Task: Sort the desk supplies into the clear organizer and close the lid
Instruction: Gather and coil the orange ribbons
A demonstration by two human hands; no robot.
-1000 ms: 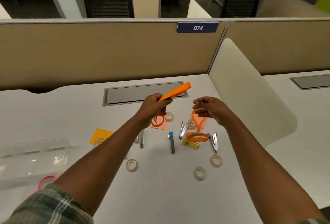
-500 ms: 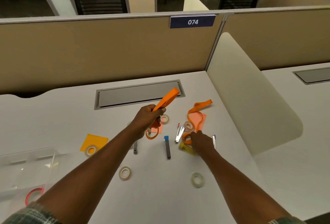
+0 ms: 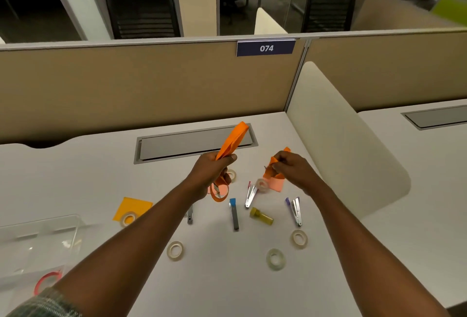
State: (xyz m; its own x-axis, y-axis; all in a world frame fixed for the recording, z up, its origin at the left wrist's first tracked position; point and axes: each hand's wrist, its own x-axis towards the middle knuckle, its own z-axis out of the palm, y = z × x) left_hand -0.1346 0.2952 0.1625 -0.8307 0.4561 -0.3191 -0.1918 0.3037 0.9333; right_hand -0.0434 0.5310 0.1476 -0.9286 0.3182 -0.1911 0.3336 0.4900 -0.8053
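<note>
Head camera gives me the white desk [image 3: 227,291] filling the lower half. The clear organizer [image 3: 40,230] sits at eight o'clock in the picture, lid up, with a red ring [image 3: 46,282] inside. Left hand [image 3: 211,172], just below centre at six o'clock, is fisted round a folded orange strap [image 3: 235,138] whose end pokes up toward twelve while a loop hangs under the fist. Right hand [image 3: 294,169], at four o'clock from centre, pinches a second orange strap [image 3: 272,161] in curled fingertips, above a pink note [image 3: 276,184]. An orange note [image 3: 134,206] lies at seven o'clock, carrying a tape roll [image 3: 129,218]. Under the hands I see a blue-tipped stapler [image 3: 233,214], a purple-tipped stapler [image 3: 295,212] and a yellow tube [image 3: 261,216] between them. Loose tape rolls [image 3: 175,250] lie nearest me, well apart.
</note>
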